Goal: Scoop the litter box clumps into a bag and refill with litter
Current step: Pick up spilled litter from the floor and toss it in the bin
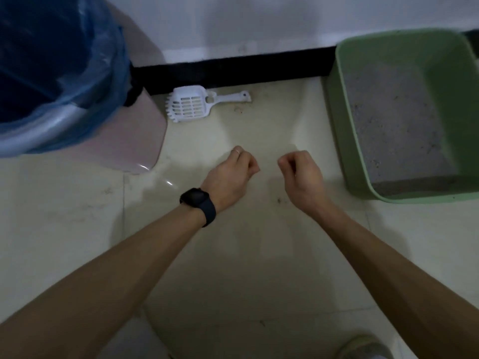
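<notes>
A green litter box (344, 141) with grey litter (396, 125) stands on the floor at the right. A white slotted scoop (190, 103) lies on the tiles by the black baseboard, its handle pointing right. A pink bin (145, 136) lined with a blue bag (77, 81) stands at the left. My left hand (230, 174), with a dark watch on its wrist, and my right hand (302, 174) hover side by side over the bare floor between bin and box. Both have their fingers curled in and hold nothing. The scoop lies beyond them, apart from both.
A black baseboard (233, 71) runs along the white wall at the back. The floor is pale tile with a few dark specks. A grey shoe tip (363, 348) shows at the bottom right.
</notes>
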`<state>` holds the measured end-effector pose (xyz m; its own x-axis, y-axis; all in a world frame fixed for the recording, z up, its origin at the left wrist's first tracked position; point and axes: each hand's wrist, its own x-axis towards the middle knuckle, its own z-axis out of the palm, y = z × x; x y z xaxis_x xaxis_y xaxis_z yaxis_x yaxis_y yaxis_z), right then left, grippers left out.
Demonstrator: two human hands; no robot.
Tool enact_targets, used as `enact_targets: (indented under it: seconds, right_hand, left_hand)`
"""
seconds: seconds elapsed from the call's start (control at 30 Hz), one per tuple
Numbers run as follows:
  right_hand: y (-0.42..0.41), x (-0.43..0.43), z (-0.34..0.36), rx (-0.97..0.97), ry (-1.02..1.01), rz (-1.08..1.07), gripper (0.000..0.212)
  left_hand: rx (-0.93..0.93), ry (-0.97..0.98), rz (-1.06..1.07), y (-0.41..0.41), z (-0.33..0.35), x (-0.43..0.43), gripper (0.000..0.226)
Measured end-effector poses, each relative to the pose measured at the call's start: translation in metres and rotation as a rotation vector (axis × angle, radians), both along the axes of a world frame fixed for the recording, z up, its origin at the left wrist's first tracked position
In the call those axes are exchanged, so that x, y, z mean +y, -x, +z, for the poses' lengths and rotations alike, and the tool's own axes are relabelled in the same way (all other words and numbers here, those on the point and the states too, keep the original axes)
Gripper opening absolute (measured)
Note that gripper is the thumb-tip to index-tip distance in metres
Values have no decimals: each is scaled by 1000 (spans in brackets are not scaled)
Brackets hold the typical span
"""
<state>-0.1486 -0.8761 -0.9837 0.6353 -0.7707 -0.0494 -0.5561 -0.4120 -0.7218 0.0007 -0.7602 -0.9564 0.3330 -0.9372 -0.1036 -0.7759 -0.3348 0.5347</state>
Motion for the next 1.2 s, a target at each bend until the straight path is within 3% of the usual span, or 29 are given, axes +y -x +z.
enact_targets:
  seconds: [0.23, 0.37, 0.47, 0.57, 0.7, 0.77, 0.87, 0.93, 1.0, 1.1, 1.2]
  right_hand:
    - [-151, -9, 145, -431, 46, 86, 8]
    - [-233, 21, 204, -435, 189, 337, 16]
    - [-277, 46, 213, -434, 249, 505, 17]
    - [-305, 60, 204, -282, 363, 583, 24]
    - [-308, 68, 189, -209, 402, 645, 25]
    - [-304, 70, 187, -121, 415, 727, 17]
    - [-303, 66, 191, -84, 386, 725, 45]
    - [-303, 64, 191, -163, 403, 696, 31]
    - [-301, 60, 192, -185, 456, 689, 14]
    - [-296, 50, 199, -240, 438, 739, 31]
    - [-282, 30, 217, -251, 259, 636, 27]
  left_hand:
    - [-161, 285, 122, -100, 167, -10, 18]
    - [-377, 290, 191, -183, 233, 31, 15]
    - [-459, 108, 327, -236, 239, 70, 14]
    - [-526, -95, 439, -258, 236, 98, 19]
    - [-540, -351, 390, -263, 221, 116, 23]
    - [-431, -356, 345, -265, 214, 122, 18]
    - [-340, -400, 307, -265, 213, 124, 45]
    - [-442, -437, 311, -265, 213, 121, 27]
    - [-558, -406, 339, -262, 216, 116, 28]
    - [-530, -243, 330, -255, 220, 102, 19]
    - [-448, -90, 233, -237, 222, 76, 51]
